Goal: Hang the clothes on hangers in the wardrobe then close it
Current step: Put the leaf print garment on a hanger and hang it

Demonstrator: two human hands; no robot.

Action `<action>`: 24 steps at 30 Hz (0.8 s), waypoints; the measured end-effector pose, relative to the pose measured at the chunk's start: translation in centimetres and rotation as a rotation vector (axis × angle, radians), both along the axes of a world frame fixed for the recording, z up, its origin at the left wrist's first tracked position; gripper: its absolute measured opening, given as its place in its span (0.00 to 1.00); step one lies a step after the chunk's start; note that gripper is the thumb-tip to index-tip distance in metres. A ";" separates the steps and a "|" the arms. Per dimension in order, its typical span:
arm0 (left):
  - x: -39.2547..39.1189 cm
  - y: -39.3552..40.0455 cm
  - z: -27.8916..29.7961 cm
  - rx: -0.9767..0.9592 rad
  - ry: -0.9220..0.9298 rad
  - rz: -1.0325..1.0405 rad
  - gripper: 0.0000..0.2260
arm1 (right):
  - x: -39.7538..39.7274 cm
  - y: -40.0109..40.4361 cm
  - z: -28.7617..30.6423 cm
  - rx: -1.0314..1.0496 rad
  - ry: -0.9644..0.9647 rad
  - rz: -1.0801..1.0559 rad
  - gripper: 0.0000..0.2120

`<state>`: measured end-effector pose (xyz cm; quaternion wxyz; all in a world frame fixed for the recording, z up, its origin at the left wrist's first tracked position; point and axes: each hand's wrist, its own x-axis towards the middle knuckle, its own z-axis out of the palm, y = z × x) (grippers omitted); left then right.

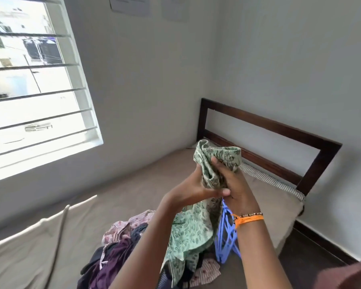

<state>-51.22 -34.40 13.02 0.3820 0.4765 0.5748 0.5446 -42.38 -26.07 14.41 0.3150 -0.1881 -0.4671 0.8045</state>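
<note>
Strong daylight pours in from the barred window with a white frame (35, 80) at the upper left of the frame, where the outdoor view is blown out to near white and hazy. A bright patch falls across the beige fabric-covered mattress (117, 197) at lower left, with a soft-edged shadow beside it. The pale grey painted walls (279, 69) are evenly, softly lit. Wide-angle distortion bends the window bars and tilts the dark brown wooden headboard (269, 142). The lower right corner is dark and blurred.
</note>
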 end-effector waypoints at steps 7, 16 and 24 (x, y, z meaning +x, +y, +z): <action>-3.1 0.1 2.1 0.016 -0.132 0.439 0.06 | 2.9 4.3 3.5 0.227 -0.130 -0.308 0.12; -2.6 2.2 9.1 0.093 -0.239 0.507 0.11 | 1.0 5.2 6.7 0.548 -0.217 -0.661 0.05; -1.1 3.2 12.8 0.322 0.044 0.280 0.06 | 2.9 3.8 11.6 0.668 0.005 -0.098 0.20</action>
